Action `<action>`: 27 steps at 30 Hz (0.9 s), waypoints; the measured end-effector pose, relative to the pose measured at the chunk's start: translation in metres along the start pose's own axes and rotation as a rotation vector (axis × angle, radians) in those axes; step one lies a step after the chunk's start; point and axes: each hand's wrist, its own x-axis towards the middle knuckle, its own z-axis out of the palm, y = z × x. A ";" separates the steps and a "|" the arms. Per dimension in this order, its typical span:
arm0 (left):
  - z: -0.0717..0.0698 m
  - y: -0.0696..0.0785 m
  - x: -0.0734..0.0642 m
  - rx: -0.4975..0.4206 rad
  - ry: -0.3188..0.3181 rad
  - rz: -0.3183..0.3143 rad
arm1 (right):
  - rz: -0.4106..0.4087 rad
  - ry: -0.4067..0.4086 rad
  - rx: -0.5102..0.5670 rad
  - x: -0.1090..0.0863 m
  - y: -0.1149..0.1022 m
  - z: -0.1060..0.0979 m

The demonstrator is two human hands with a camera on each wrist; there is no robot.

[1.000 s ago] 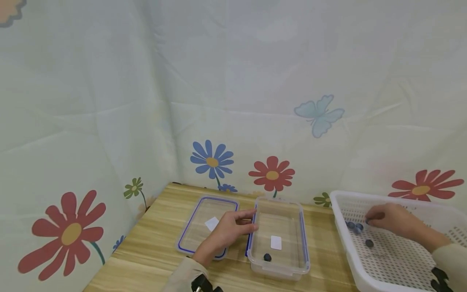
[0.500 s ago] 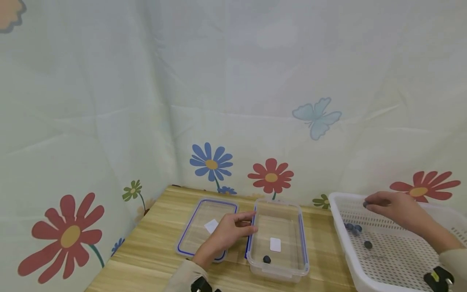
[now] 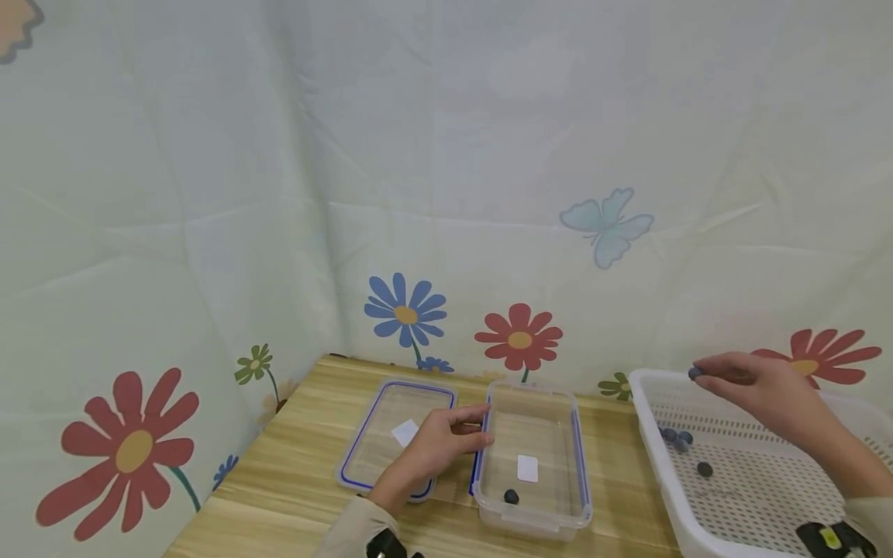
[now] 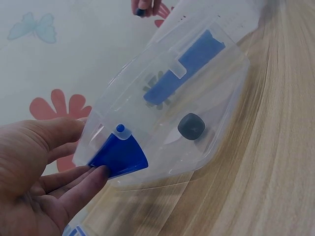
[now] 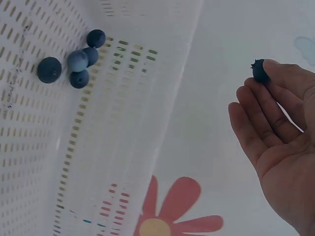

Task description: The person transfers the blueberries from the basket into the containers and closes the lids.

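My right hand (image 3: 774,391) pinches a blueberry (image 3: 694,373) between thumb and fingertips, just above the back left of the white basket. In the right wrist view this blueberry (image 5: 260,71) shows its crown end. My left hand (image 3: 439,443) holds the left side of a clear plastic container (image 3: 533,422), its fingers at the rim and touching a blue latch (image 4: 120,155). One dark blueberry (image 3: 512,496) lies inside, near the container's front left corner. Several loose blueberries (image 5: 78,61) sit in the basket (image 3: 670,488), most of them clustered by its left wall.
A clear lid (image 3: 380,434) with a blue seal lies on the wooden table (image 3: 279,473), left of the container and partly under my left forearm. Behind the table hangs a flower-printed cloth (image 3: 446,155). The basket stands at the right, with perforated walls.
My right hand has lifted a blueberry from inside the basket up to about rim height, moving slightly left. The left hand has stayed on the container.
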 end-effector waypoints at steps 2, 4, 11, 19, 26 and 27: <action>0.000 0.000 0.000 -0.001 0.001 -0.001 | 0.000 0.022 0.007 -0.001 -0.005 0.000; 0.000 0.000 0.000 0.001 0.001 -0.002 | -0.011 0.050 0.016 -0.002 -0.010 0.000; 0.000 -0.001 0.000 -0.010 -0.004 0.003 | -0.051 0.111 0.042 -0.003 -0.024 -0.004; 0.000 -0.002 0.001 0.008 0.002 -0.008 | -0.090 0.171 0.082 -0.008 -0.048 -0.015; 0.001 0.000 0.000 0.025 0.004 -0.017 | -0.098 0.200 0.122 -0.015 -0.068 -0.016; 0.001 0.000 0.000 0.026 0.005 -0.018 | -0.107 0.205 0.137 -0.017 -0.071 -0.015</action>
